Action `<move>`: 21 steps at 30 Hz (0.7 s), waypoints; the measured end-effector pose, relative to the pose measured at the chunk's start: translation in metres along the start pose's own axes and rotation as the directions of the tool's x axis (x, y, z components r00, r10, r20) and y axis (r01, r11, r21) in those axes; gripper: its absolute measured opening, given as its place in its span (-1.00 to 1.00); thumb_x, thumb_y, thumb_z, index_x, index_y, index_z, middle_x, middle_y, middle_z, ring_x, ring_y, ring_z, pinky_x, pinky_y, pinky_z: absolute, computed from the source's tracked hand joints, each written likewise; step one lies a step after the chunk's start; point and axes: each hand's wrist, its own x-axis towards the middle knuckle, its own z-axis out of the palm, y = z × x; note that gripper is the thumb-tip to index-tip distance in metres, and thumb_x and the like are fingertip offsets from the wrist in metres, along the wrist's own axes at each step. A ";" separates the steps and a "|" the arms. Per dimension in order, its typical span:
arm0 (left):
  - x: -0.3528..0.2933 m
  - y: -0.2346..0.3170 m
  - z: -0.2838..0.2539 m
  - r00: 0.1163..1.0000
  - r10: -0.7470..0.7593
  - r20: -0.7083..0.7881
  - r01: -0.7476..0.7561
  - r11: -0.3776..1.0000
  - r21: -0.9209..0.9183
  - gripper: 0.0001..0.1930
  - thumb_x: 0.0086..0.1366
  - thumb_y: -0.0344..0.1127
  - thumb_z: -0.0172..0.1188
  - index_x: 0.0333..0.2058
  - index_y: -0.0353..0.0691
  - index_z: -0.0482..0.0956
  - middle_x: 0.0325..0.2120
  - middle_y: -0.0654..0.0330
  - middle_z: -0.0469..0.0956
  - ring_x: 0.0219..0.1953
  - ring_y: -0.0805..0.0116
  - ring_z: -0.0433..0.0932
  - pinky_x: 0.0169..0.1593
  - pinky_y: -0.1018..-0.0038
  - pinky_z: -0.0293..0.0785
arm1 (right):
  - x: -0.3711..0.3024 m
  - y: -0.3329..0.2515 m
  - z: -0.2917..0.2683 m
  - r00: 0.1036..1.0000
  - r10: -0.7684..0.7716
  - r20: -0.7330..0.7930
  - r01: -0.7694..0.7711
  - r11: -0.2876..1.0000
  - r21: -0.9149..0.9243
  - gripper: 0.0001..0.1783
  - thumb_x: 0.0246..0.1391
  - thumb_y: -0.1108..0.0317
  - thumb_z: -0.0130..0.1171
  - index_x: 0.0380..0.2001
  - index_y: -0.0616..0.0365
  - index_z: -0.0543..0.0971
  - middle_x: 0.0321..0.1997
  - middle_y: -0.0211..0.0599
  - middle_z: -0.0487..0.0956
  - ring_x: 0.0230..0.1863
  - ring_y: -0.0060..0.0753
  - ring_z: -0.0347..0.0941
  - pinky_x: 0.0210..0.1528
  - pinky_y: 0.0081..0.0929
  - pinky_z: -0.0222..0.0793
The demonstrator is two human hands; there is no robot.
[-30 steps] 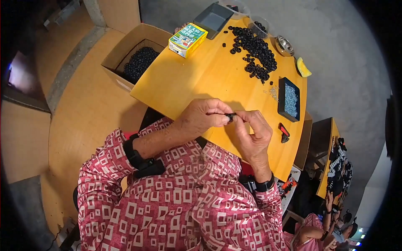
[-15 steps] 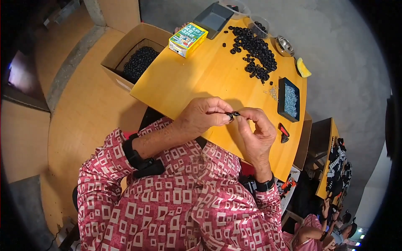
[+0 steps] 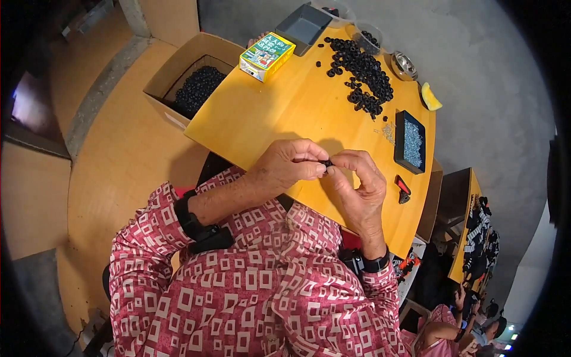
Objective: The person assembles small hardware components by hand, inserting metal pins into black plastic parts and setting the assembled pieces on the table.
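Small black part (image 3: 326, 163) held over table (image 3: 285, 110). Left hand (image 3: 281, 163) pinches it, thumb to forefinger; right hand (image 3: 363, 193) likewise, opposite side. From here looks light, stiff, maybe slippery: 2-fingertip hold at outer edges suits it.

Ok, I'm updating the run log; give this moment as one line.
left hand: pinching small black part | right hand: at same part | on table: pile of black parts, black tray
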 end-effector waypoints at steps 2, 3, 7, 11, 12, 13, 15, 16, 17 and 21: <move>0.000 0.000 0.000 1.000 0.006 0.005 -0.007 1.000 0.010 -0.69 0.27 -0.41 0.21 -0.03 -0.42 0.53 -0.22 0.16 0.63 -0.15 0.50 0.57 -0.03 0.55 0.47 | 0.000 0.001 0.000 1.000 -0.002 0.002 0.002 1.000 0.013 -0.84 0.00 0.59 0.28 -0.28 0.26 0.61 -0.25 -0.21 0.58 -0.20 -0.35 0.53 -0.12 -0.51 0.42; -0.001 0.000 -0.001 1.000 0.000 0.008 0.000 1.000 -0.010 -0.69 0.28 -0.41 0.21 -0.03 -0.42 0.53 -0.21 0.15 0.63 -0.15 0.50 0.57 -0.03 0.55 0.47 | 0.000 0.001 0.000 1.000 -0.010 0.002 0.010 1.000 0.008 -0.83 0.00 0.59 0.28 -0.28 0.27 0.62 -0.25 -0.20 0.58 -0.19 -0.34 0.54 -0.12 -0.50 0.43; 0.000 -0.001 -0.002 1.000 -0.021 0.017 0.022 0.998 -0.062 -0.69 0.29 -0.39 0.20 -0.03 -0.42 0.52 -0.23 0.15 0.63 -0.17 0.49 0.58 -0.04 0.54 0.49 | -0.001 0.002 0.000 0.999 -0.044 0.009 0.044 0.998 -0.037 -0.81 -0.01 0.59 0.29 -0.26 0.26 0.62 -0.25 -0.19 0.59 -0.19 -0.31 0.55 -0.11 -0.48 0.44; 0.001 0.001 0.000 0.999 -0.048 0.017 0.049 0.997 -0.067 -0.70 0.29 -0.38 0.21 -0.05 -0.40 0.53 -0.24 0.15 0.63 -0.20 0.50 0.59 -0.08 0.55 0.51 | -0.003 0.001 -0.001 1.000 -0.004 -0.002 0.004 1.000 -0.022 -0.81 -0.03 0.60 0.29 -0.27 0.26 0.61 -0.27 -0.19 0.59 -0.21 -0.29 0.55 -0.14 -0.47 0.44; 0.001 0.002 -0.001 0.999 -0.038 0.023 0.040 0.997 -0.073 -0.71 0.29 -0.37 0.21 -0.06 -0.40 0.54 -0.24 0.15 0.63 -0.21 0.50 0.59 -0.09 0.54 0.52 | -0.003 0.001 -0.002 1.000 -0.008 -0.001 0.008 0.999 -0.043 -0.81 -0.03 0.60 0.29 -0.28 0.27 0.61 -0.28 -0.19 0.59 -0.22 -0.29 0.54 -0.16 -0.47 0.44; 0.001 0.002 -0.001 0.999 -0.029 0.029 0.031 0.996 -0.079 -0.72 0.29 -0.37 0.21 -0.07 -0.40 0.55 -0.25 0.15 0.63 -0.22 0.50 0.59 -0.10 0.54 0.53 | -0.002 0.000 -0.002 1.000 -0.012 0.001 0.012 0.998 -0.063 -0.82 -0.04 0.61 0.29 -0.30 0.27 0.60 -0.29 -0.20 0.59 -0.24 -0.29 0.54 -0.17 -0.47 0.44; 0.001 0.006 0.000 0.999 -0.046 0.021 0.048 0.996 -0.073 -0.72 0.29 -0.37 0.21 -0.07 -0.39 0.55 -0.25 0.15 0.64 -0.21 0.50 0.59 -0.09 0.55 0.52 | -0.001 0.000 -0.003 1.000 -0.025 -0.007 0.024 0.997 -0.079 -0.83 -0.04 0.61 0.29 -0.31 0.27 0.60 -0.29 -0.21 0.59 -0.24 -0.31 0.53 -0.18 -0.48 0.43; 0.001 0.007 0.000 0.998 -0.064 0.012 0.065 0.996 -0.067 -0.73 0.29 -0.37 0.21 -0.08 -0.39 0.55 -0.25 0.15 0.64 -0.21 0.50 0.59 -0.08 0.55 0.52 | -0.001 0.000 -0.004 0.999 -0.039 -0.016 0.037 0.995 -0.094 -0.84 -0.04 0.61 0.29 -0.32 0.27 0.60 -0.29 -0.21 0.58 -0.25 -0.32 0.53 -0.19 -0.48 0.43; 0.001 0.006 0.000 0.998 -0.064 0.012 0.064 0.996 -0.066 -0.73 0.29 -0.37 0.21 -0.08 -0.39 0.55 -0.25 0.15 0.64 -0.21 0.50 0.59 -0.08 0.55 0.52 | 0.000 -0.001 -0.004 0.999 -0.039 -0.016 0.037 0.995 -0.093 -0.84 -0.04 0.61 0.29 -0.32 0.27 0.60 -0.29 -0.21 0.58 -0.25 -0.32 0.53 -0.19 -0.48 0.43; 0.002 0.003 -0.001 0.999 -0.038 0.022 0.039 0.995 -0.086 -0.73 0.29 -0.37 0.21 -0.08 -0.38 0.56 -0.26 0.16 0.64 -0.20 0.50 0.59 -0.06 0.55 0.51 | 0.000 0.000 -0.005 0.997 0.071 0.030 -0.071 0.997 -0.011 -0.83 -0.02 0.61 0.28 -0.30 0.27 0.59 -0.29 -0.25 0.56 -0.23 -0.39 0.51 -0.16 -0.54 0.41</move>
